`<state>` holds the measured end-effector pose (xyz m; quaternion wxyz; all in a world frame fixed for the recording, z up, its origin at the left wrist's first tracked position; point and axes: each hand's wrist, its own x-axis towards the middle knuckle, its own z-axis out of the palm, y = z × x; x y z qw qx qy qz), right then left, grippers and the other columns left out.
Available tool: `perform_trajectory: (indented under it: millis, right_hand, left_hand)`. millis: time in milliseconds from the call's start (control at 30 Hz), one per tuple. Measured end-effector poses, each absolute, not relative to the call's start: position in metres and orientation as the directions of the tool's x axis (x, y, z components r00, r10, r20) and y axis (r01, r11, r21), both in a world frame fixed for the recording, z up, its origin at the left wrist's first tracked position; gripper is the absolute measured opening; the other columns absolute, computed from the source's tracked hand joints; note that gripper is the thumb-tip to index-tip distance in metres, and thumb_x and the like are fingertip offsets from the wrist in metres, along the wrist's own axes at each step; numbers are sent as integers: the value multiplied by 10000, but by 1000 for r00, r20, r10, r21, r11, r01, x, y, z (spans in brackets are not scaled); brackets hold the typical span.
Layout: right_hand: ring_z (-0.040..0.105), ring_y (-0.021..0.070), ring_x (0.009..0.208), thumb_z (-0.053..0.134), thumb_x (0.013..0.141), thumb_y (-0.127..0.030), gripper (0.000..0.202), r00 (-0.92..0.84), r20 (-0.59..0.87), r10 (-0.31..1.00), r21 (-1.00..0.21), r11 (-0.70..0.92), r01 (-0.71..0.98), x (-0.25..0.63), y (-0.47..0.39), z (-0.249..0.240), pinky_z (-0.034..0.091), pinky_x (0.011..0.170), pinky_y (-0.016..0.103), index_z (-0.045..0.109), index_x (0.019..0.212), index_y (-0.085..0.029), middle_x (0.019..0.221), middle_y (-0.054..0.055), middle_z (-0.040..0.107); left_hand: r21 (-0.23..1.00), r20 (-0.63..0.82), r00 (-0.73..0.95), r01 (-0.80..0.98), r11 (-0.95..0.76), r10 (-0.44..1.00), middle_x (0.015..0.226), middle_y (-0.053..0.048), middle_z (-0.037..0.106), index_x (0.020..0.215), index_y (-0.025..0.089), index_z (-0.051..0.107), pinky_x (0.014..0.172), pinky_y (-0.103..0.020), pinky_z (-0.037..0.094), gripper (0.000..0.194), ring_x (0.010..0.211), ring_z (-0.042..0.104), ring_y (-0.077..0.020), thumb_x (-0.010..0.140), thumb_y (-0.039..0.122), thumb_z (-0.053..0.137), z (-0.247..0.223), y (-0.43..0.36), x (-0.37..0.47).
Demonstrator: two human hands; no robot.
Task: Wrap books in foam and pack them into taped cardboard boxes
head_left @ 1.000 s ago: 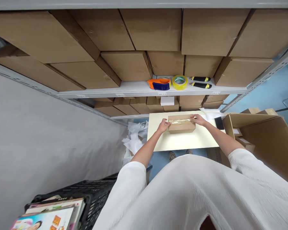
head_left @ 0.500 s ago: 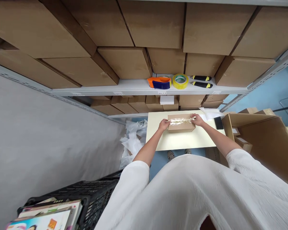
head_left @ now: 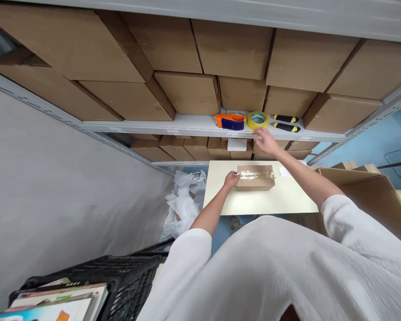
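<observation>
While the left hand (head_left: 232, 179) clamps the box (head_left: 256, 183) edge, the right hand (head_left: 267, 142), grip unclear, is by the shelf (head_left: 194, 132) edge.

1. Small box (head_left: 255, 183): on the table (head_left: 254, 203), right of the left hand (head_left: 232, 179).
2. Tape roll (head_left: 258, 115): on the shelf (head_left: 187, 123), just beyond the right hand (head_left: 266, 141).
3. Tape dispenser (head_left: 233, 122): left of the roll.
4. Two cutters (head_left: 286, 128): right of it.
5. Crumpled wrapping (head_left: 183, 200): left of the left hand.
6. Open carton (head_left: 384, 200): right of both hands.

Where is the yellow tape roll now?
In the head view, the yellow tape roll sits on the shelf, between the orange-blue dispenser and two black-yellow cutters.
</observation>
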<state>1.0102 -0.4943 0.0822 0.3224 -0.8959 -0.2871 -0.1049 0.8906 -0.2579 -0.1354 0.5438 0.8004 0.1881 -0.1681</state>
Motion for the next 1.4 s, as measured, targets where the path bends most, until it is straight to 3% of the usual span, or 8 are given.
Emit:
perform_trajectory:
  millis: [200,500,633,733,933,1133,1267,1400]
  right_hand:
    - [515,432,1314,523,1007,-300,295,746,343,571,-315,-678,664,1056,-422,115,364,1132,669,624,1260,-185,1391,195,673]
    - [591,399,1165,493,1037,-264,233,777,303,551,-300,-719,627,1079,-403,101,343,1124,742,504,1264,-212,1225,183,718]
    - [621,386,1189,471,1044,-284,339,732,348,586,-373,-630,681,1048,-415,115,345,1155,725,512,1369,-198,1255,163,719]
    - [635,369,1266,502,1037,-326,422,733,312,605,-534,-526,662,1014,-436,120,382,1194,675,577,1432,-197,1332,148,721]
    - [683,309,1226,647,991,-451,463,749,-63,659,-890,-377,257,957,-508,73,517,1142,541,739,1378,-213,1340,102,763]
    - [686,302,1237,722,899,-374,425,788,-346,509,-878,-472,-81,931,-555,9,469,1214,513,803,1292,-235,1291,72,794]
    - [691,288,1223,695,899,-321,412,798,-381,466,-864,-486,-129,931,-563,-7,465,1220,506,807,1286,-236,1266,61,803]
    - [694,274,1218,648,895,-255,436,789,-370,490,-874,-472,-117,935,-568,-13,470,1214,483,798,1303,-226,1302,62,793]
  left_hand:
    - [822,-445,883,469,-323,150,989,-50,800,993,228,703,896,-318,561,371,968,763,-230,826,482,916,-136,-264,887]
    - [817,-448,879,478,-324,165,1085,-95,815,996,209,702,880,-321,558,323,995,769,-252,862,426,900,-126,-271,884]
    - [813,-448,881,472,-341,153,1089,-95,818,1007,211,707,904,-326,559,335,1033,773,-262,862,446,897,-126,-269,884]
    - [812,-446,884,465,-352,138,1097,-111,822,1009,203,703,918,-334,557,318,1046,776,-269,870,421,889,-126,-267,886]
    - [814,-454,881,471,-340,132,1072,-120,827,977,202,686,875,-332,546,305,1003,778,-269,851,385,895,-126,-266,887]
    - [818,-463,872,489,-302,158,966,-73,810,949,222,681,866,-334,536,344,933,766,-258,802,416,924,-126,-266,884]
    - [837,-434,885,465,-290,166,1003,-84,785,932,220,670,898,-348,539,312,958,751,-262,810,373,913,-119,-263,879]
    - [920,-246,939,304,-246,240,1168,-105,764,980,225,691,986,-360,541,202,1055,727,-251,890,341,829,-100,-260,879]
